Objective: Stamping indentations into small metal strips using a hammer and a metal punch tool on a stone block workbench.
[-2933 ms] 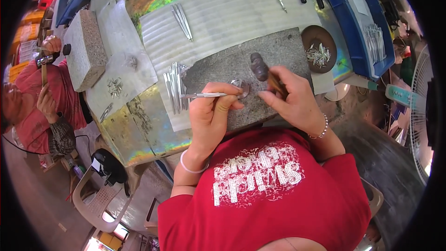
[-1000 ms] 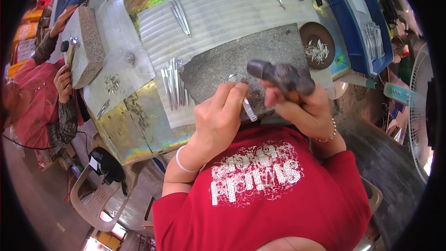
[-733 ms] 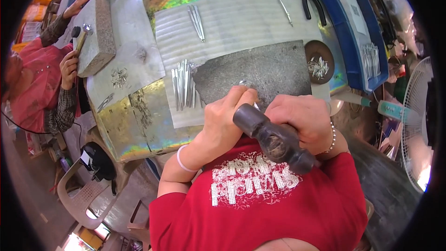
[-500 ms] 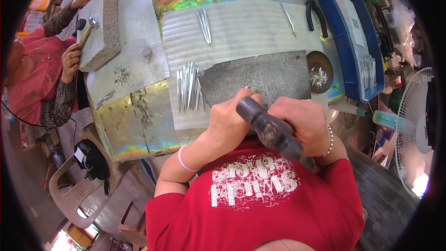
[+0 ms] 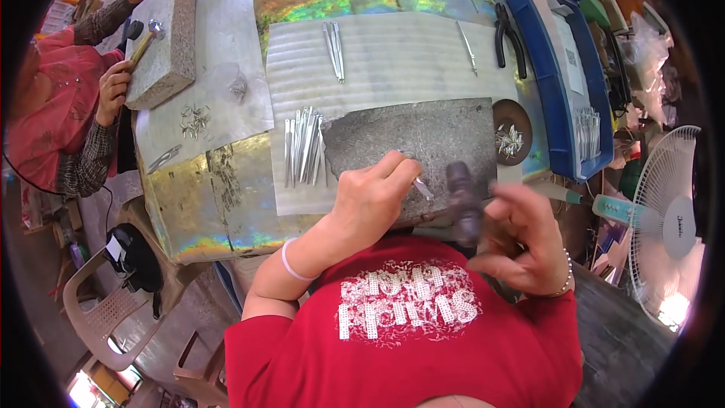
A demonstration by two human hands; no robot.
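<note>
With the left hand (image 5: 374, 200) pinching the small metal piece (image 5: 423, 189) flat on the stone slab (image 5: 423, 132), the right hand's (image 5: 521, 245) grip clenched on the hammer (image 5: 462, 200) should strike squarely, clear of fingertips.

Left hand (image 5: 370, 200) pinches a metal strip (image 5: 421, 188) on the stone slab (image 5: 423, 136); right hand (image 5: 521, 245) grips a hammer (image 5: 463, 202)
</note>
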